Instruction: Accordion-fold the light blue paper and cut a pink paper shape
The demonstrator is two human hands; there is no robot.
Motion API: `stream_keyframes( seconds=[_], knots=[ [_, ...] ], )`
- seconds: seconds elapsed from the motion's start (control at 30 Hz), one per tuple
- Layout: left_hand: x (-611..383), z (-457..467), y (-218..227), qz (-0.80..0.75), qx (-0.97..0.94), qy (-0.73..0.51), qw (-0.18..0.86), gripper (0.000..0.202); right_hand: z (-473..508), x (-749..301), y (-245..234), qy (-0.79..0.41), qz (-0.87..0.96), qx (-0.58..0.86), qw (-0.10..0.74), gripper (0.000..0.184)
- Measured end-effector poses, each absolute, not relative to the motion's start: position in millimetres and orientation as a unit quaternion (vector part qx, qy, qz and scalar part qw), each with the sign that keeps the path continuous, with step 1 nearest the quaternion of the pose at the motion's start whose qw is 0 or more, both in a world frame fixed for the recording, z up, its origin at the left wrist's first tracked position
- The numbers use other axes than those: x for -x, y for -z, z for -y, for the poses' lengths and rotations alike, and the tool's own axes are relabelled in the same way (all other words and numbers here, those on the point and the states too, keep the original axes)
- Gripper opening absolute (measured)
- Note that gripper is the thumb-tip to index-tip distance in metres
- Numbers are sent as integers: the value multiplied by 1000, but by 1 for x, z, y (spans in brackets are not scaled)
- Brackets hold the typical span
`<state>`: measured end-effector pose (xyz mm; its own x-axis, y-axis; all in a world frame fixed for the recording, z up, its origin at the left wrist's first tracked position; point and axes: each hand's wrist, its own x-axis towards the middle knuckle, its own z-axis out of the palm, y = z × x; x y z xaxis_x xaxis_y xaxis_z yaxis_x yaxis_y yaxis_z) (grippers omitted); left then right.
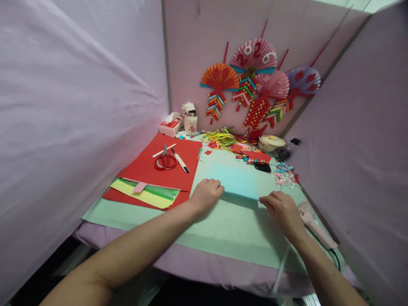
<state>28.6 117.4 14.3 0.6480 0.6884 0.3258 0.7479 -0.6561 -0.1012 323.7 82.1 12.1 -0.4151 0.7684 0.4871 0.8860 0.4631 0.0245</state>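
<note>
A light blue sheet of paper point(237, 180) lies over the middle of the pale green table top, its near edge raised a little. My left hand point(208, 194) is closed at the near left corner of the sheet, fingers curled over it. At the near right corner my right hand point(282, 210) pinches the paper between thumb and fingers. Left of the sheet, red paper point(143, 163) carries red-handled scissors point(165, 160), a craft knife point(180, 160) and a white stick point(164, 150).
Yellow-green strips point(223, 138) and red cut-outs point(255, 154) lie at the back, near a lidded bowl point(270, 143). A pink glue gun point(317, 225) with a cord rests at the right edge. A bottle point(190, 122) and tissue pack point(171, 126) stand back left. Paper fans point(253, 55) hang behind.
</note>
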Motion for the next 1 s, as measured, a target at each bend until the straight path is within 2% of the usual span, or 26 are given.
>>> stream_keyframes(
  seconds=[0.47, 0.6, 0.77, 1.0],
  knots=[
    [-19, -124, -18, 451, 886, 107, -3, 15, -96, -348, -10, 44, 869, 445, 211, 36],
    [-16, -131, -11, 460, 878, 128, -31, 18, -103, -354, -10, 22, 877, 432, 212, 29],
    [-13, -135, -4, 473, 862, 176, -48, 22, -111, -348, -18, 4, 884, 435, 172, 24],
    [-7, -137, -7, 463, 862, 188, -89, 19, -116, -340, -19, -11, 866, 478, 143, 20]
  ],
)
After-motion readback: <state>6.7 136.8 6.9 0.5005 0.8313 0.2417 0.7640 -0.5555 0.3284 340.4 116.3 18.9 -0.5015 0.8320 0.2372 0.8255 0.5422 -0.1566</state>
